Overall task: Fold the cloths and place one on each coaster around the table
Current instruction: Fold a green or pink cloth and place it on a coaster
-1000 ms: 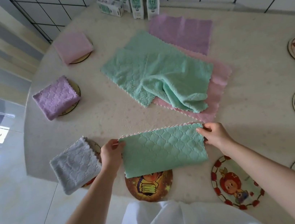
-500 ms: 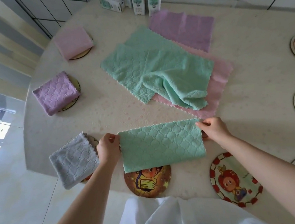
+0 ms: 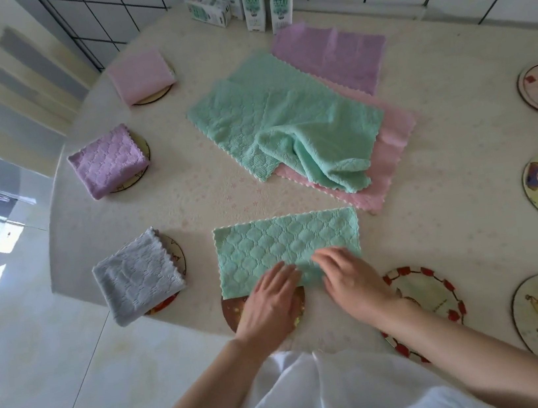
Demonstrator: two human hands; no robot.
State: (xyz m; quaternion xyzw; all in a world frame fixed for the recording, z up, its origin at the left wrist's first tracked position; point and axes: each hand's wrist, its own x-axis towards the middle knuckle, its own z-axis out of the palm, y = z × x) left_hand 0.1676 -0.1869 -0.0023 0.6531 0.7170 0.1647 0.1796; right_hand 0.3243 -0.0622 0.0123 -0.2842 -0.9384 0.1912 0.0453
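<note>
Green cloth (image 3: 284, 246) half-folded at near edge of table (image 3: 184, 202)
L hand (image 3: 271, 303) & R hand (image 3: 351, 282) flat on its near hem, fingers straight; it overlaps near coaster (image 3: 230, 313). Prob. soft, light, floppy: pinch short-end corners.

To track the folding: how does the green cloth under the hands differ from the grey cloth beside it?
The green cloth is a long rectangle; the grey cloth is a smaller, squarer packet. The left hand and right hand rest on the green cloth; no hand touches the grey cloth. Both look quilted.
</note>
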